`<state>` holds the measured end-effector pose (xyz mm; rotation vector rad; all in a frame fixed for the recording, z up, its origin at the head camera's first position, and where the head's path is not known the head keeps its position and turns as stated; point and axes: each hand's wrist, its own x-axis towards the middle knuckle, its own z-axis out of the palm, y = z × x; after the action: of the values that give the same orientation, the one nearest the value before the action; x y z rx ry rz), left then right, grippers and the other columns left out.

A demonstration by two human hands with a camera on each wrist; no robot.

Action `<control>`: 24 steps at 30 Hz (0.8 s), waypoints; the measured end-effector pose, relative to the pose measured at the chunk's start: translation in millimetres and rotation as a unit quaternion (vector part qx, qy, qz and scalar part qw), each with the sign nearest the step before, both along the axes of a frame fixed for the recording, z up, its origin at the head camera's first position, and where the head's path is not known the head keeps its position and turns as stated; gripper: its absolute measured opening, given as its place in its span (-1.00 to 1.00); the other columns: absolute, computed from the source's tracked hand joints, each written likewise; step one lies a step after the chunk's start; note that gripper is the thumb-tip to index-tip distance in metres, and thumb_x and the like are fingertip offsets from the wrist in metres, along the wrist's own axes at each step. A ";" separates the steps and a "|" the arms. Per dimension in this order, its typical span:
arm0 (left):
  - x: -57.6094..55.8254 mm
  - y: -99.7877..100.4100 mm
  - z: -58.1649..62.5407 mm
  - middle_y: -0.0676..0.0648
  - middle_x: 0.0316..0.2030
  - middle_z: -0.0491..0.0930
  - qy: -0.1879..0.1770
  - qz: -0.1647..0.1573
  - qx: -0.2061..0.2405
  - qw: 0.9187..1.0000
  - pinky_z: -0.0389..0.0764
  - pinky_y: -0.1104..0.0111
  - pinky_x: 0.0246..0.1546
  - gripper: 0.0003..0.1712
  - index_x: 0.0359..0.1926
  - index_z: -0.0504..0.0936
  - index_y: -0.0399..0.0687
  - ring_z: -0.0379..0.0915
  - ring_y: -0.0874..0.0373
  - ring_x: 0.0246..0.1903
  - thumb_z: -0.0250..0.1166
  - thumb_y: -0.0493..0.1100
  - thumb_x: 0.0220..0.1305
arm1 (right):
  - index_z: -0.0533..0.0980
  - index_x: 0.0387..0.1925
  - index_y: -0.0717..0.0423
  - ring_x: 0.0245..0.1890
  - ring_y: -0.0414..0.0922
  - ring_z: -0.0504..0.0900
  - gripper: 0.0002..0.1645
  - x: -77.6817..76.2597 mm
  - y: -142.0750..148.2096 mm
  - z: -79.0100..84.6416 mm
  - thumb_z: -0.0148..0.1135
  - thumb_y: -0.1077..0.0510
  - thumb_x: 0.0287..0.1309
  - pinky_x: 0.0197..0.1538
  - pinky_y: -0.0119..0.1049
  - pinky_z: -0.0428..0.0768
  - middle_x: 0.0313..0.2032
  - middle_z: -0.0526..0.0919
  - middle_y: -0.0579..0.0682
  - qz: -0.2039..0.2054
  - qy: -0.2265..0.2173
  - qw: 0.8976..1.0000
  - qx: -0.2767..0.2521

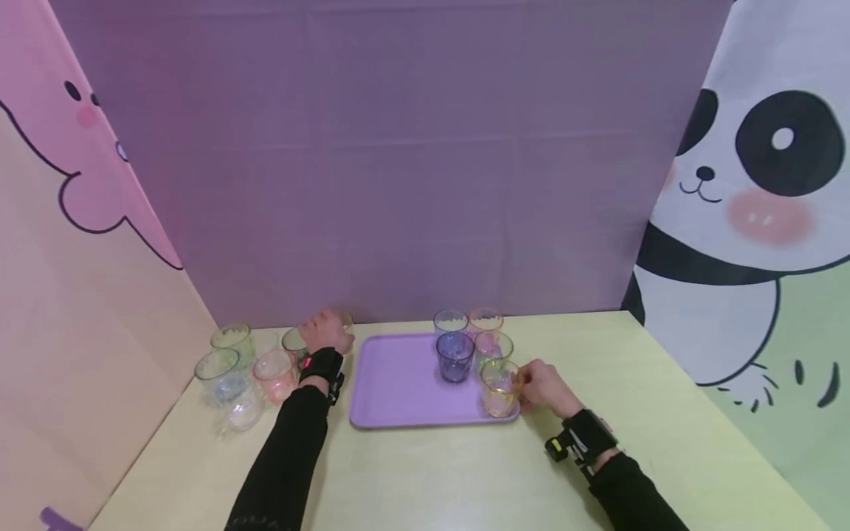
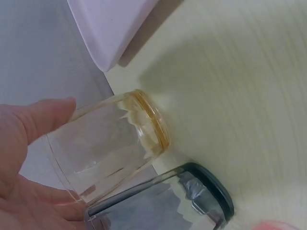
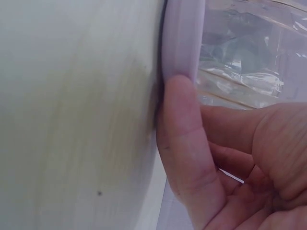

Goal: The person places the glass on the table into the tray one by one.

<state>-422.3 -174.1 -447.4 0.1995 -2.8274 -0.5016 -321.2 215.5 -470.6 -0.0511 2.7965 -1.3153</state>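
At the back left, my left hand point(image 1: 327, 332) grips a clear drinking glass with an amber base point(image 2: 112, 141), thumb on one side and fingers on the other. Right beside that glass is a grey glass point(image 2: 163, 203), partly hidden by the hand in the head view. My right hand point(image 1: 546, 387) is at the front right corner of the purple tray point(image 1: 405, 383), pinching its rim point(image 3: 182, 43) between thumb and finger. Just inside this corner stands a yellow-tinted glass point(image 1: 499, 391). Behind it on the tray are a green glass point(image 1: 493, 350) and a dark blue glass point(image 1: 455, 358).
Several tinted glasses crowd the table's left side, among them a pink glass point(image 1: 275, 376), a bluish glass point(image 1: 222, 376) and a green glass point(image 1: 234, 343). Two more, a light blue glass point(image 1: 451, 322) and a pink-rimmed glass point(image 1: 485, 320), stand at the tray's back right.
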 end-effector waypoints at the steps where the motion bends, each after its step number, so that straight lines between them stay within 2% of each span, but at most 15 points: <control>1: 0.0 -0.6 -0.5 -0.51 0.05 0.30 -0.003 0.002 -0.006 1.000 0.01 -0.15 0.15 -0.17 0.12 0.20 -0.53 0.14 -0.38 0.10 0.29 0.00 0.03 | 0.50 -0.64 0.22 -0.67 -0.07 0.58 -0.82 -0.1 -0.2 -0.2 0.10 0.51 -0.18 -0.57 -0.27 0.59 -0.60 0.57 0.04 0.001 0.001 1.000 -0.001; 11: 0.6 -0.2 -2.5 -0.52 0.03 0.31 0.025 0.009 0.014 1.000 -0.10 -0.17 0.18 -0.09 0.12 0.21 -0.57 0.14 -0.38 0.10 0.36 0.04 -0.04 | 0.50 -0.63 0.22 -0.68 -0.08 0.58 -0.81 0.0 -1.5 -0.1 0.10 0.52 -0.19 -0.57 -0.27 0.59 -0.60 0.58 0.03 0.004 0.006 1.000 0.007; 15: -1.9 -0.6 -2.4 -0.49 0.08 0.30 0.021 -0.007 -0.008 1.000 -0.12 -0.18 0.20 -0.10 0.15 0.20 -0.54 0.14 -0.35 0.13 0.34 0.04 0.01 | 0.50 -0.62 0.23 -0.68 -0.08 0.57 -0.82 -0.7 -1.8 -0.4 0.10 0.51 -0.19 -0.57 -0.27 0.59 -0.59 0.58 0.04 0.004 0.001 1.000 0.006; 19: -3.9 1.8 -1.0 -0.45 0.10 0.30 0.036 -0.028 -0.011 0.999 -0.13 -0.14 0.22 -0.11 0.17 0.20 -0.52 0.15 -0.30 0.14 0.35 0.02 0.02 | 0.51 -0.58 0.25 -0.67 -0.08 0.57 -0.83 -1.8 -1.0 -1.7 0.11 0.52 -0.18 -0.57 -0.28 0.59 -0.57 0.57 0.05 0.004 0.004 1.000 0.007; 22: -4.0 4.7 2.8 -0.46 0.05 0.31 0.070 -0.040 0.009 0.997 0.02 -0.11 0.18 -0.13 0.13 0.23 -0.53 0.20 -0.32 0.08 0.39 -0.01 -0.03 | 0.52 -0.56 0.25 -0.66 -0.09 0.57 -0.83 -2.4 -0.7 -2.1 0.12 0.52 -0.18 -0.57 -0.28 0.59 -0.57 0.57 0.05 0.002 0.004 1.000 0.011; 24: -3.3 7.8 7.2 -0.48 0.02 0.28 0.087 -0.045 0.048 0.994 0.14 -0.09 0.13 -0.14 0.11 0.23 -0.53 0.22 -0.34 0.04 0.42 -0.07 -0.08 | 0.53 -0.55 0.25 -0.67 -0.09 0.57 -0.83 -3.3 -0.4 -2.3 0.12 0.52 -0.18 -0.57 -0.28 0.59 -0.57 0.57 0.05 0.001 0.001 1.000 0.010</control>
<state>-425.6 -166.3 -440.2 0.0437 -2.6538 -0.6426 -324.5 215.1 -472.9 -0.0548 2.8105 -1.2861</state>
